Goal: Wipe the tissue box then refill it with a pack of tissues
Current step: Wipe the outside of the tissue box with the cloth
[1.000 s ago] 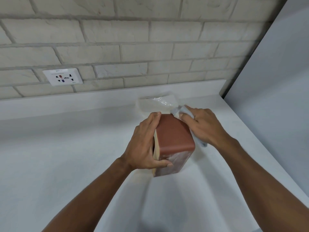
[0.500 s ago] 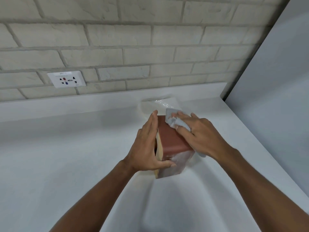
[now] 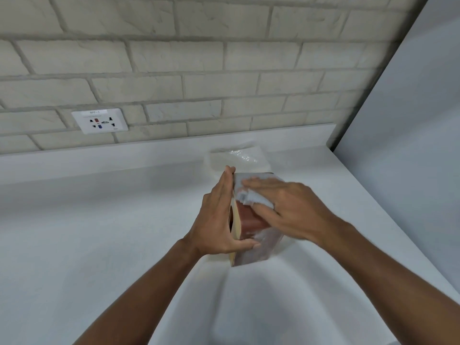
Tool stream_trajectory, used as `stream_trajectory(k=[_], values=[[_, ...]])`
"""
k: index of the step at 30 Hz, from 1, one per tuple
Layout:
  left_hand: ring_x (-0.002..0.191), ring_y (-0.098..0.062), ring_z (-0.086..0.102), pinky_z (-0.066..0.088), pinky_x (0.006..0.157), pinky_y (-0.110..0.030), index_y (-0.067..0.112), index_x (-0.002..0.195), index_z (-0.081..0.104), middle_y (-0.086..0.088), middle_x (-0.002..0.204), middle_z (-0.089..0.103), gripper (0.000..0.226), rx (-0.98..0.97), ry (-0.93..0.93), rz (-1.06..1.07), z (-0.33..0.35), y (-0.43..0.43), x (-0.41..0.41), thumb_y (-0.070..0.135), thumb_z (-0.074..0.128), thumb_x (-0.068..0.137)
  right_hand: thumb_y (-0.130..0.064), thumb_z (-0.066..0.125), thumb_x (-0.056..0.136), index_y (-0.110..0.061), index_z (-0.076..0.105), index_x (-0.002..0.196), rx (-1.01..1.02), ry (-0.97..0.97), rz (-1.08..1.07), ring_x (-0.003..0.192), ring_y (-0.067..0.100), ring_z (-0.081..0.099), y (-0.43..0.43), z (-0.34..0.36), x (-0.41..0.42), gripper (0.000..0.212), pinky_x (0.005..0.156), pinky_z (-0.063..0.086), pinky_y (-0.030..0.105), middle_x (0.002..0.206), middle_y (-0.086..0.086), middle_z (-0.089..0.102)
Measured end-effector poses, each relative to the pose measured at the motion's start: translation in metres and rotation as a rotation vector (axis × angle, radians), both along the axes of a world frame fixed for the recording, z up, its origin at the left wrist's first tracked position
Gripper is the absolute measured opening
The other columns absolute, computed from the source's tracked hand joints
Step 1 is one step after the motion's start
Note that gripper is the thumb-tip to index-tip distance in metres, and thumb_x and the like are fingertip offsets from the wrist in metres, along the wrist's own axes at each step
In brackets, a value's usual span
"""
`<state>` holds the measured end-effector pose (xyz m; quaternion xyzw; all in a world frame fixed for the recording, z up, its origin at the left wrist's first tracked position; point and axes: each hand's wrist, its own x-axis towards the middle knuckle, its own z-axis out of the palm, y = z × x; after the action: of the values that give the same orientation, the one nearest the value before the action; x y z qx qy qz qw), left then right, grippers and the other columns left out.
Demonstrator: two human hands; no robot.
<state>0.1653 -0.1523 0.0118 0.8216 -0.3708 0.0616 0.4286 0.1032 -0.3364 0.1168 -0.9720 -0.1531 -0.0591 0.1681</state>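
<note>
- The tissue box (image 3: 249, 220) stands on end on the white counter (image 3: 99, 232), roughly mid-way across it and closer to the right side. Its reddish-brown face is turned up, and a glossy face is turned toward the person.
- The box's left side is cream, and part of a dark opening shows on it just beside the palm.
- The left hand (image 3: 216, 220) holds the box from the left. Its fingers (image 3: 225, 180) are straight and pressed together, lying flat along the cream side with the tips reaching past the far top edge.
- The left thumb (image 3: 246, 244) curls round the near corner onto the glossy face, so the box is clamped between thumb and palm.
- The right hand (image 3: 293, 210) lies palm-down on the upper face and presses a pale crumpled cloth (image 3: 242, 192) onto it.
- The right fingers (image 3: 263, 184) are straight and slightly spread over the cloth. The hand is blurred, so it cannot be told whether the thumb pinches the cloth.
- The cloth covers the far part of the brown face, next to the left fingertips.
- The pack of tissues (image 3: 236, 159), in clear wrap, lies on the counter just behind the box, near the raised back edge.
- A white socket plate (image 3: 100, 120) sits on the pale brick wall (image 3: 174, 58) to the left, well apart from the box.
- A plain grey panel (image 3: 410, 120) borders the counter on the right.
</note>
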Motion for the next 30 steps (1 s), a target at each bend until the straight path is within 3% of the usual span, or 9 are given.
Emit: stream_trajectory(k=[3,7,9,13,17,21,25,27,30], values=[[0.159,-0.019,0.021,0.032,0.122,-0.045,0.028,0.161,-0.023,-0.006,0.174,0.011,0.156,0.0,0.01,-0.007,0.002,-0.001,0.0,0.069,0.085,0.056,-0.047,0.035,0.09,-0.037,0.057,0.134,-0.029,-0.019,-0.036,0.132,0.003,0.047,0.0,0.002,0.007,0.05,0.098,0.046,0.028,0.142,-0.019,0.052],[0.158,-0.015,0.024,0.032,0.122,-0.036,0.016,0.162,-0.017,-0.002,0.173,0.014,0.156,-0.032,0.011,-0.009,0.0,-0.002,-0.001,0.063,0.088,0.057,-0.039,0.043,0.092,-0.038,0.057,0.134,-0.004,0.019,0.058,0.135,-0.004,0.039,0.0,-0.003,-0.008,0.044,0.101,0.042,0.024,0.143,-0.02,0.05],[0.158,-0.022,0.024,0.031,0.122,-0.043,0.022,0.162,-0.02,-0.008,0.173,0.014,0.156,-0.018,0.012,-0.009,0.0,-0.002,0.0,0.065,0.088,0.057,-0.038,0.043,0.094,-0.039,0.055,0.136,-0.014,-0.007,0.008,0.135,-0.002,0.04,0.0,0.0,0.001,0.043,0.097,0.044,0.026,0.142,-0.021,0.051],[0.159,-0.021,0.021,0.029,0.119,-0.052,0.033,0.159,-0.026,-0.007,0.174,0.013,0.156,0.038,0.012,0.014,0.0,0.001,-0.001,0.071,0.085,0.056,-0.038,0.042,0.102,-0.036,0.05,0.14,-0.04,-0.043,-0.037,0.135,-0.002,0.036,0.014,0.001,0.021,0.039,0.093,0.03,0.013,0.143,-0.02,0.051],[0.16,-0.013,0.012,0.028,0.118,-0.049,0.036,0.158,-0.03,-0.001,0.175,0.002,0.153,0.047,0.017,0.004,0.002,0.0,-0.005,0.07,0.082,0.058,-0.039,0.042,0.098,-0.035,0.055,0.137,-0.008,-0.014,0.043,0.134,-0.003,0.039,0.007,0.001,-0.005,0.041,0.1,0.043,0.023,0.142,-0.017,0.052],[0.16,-0.012,0.009,0.026,0.118,-0.046,0.035,0.156,-0.032,0.007,0.174,-0.004,0.153,0.085,0.028,0.016,0.003,0.001,-0.006,0.073,0.079,0.059,-0.043,0.038,0.092,-0.041,0.05,0.139,-0.024,0.065,0.057,0.136,-0.013,0.026,-0.004,0.0,-0.022,0.048,0.102,0.037,0.017,0.148,-0.024,0.041],[0.16,-0.017,0.015,0.028,0.117,-0.049,0.04,0.155,-0.034,0.001,0.175,0.001,0.152,0.065,0.016,0.021,0.002,0.0,-0.004,0.073,0.08,0.059,-0.04,0.04,0.102,-0.036,0.046,0.143,-0.004,0.052,-0.021,0.14,0.001,0.034,0.007,0.0,0.011,0.042,0.107,0.038,0.029,0.15,-0.019,0.043],[0.16,-0.019,0.017,0.031,0.115,-0.052,0.031,0.158,-0.03,-0.001,0.175,0.005,0.154,0.071,-0.002,0.03,0.001,0.0,-0.002,0.071,0.081,0.059,-0.043,0.037,0.102,-0.036,0.042,0.145,-0.012,0.053,-0.065,0.141,0.006,0.035,0.011,0.0,0.029,0.044,0.11,0.036,0.033,0.151,-0.017,0.041],[0.16,-0.02,0.018,0.034,0.113,-0.053,0.022,0.162,-0.021,-0.004,0.174,0.008,0.151,0.073,-0.016,0.033,-0.001,-0.001,-0.003,0.071,0.08,0.061,-0.038,0.037,0.104,-0.032,0.044,0.145,-0.01,0.045,-0.034,0.139,0.004,0.036,0.016,0.003,0.024,0.042,0.108,0.029,0.025,0.151,-0.015,0.042]])
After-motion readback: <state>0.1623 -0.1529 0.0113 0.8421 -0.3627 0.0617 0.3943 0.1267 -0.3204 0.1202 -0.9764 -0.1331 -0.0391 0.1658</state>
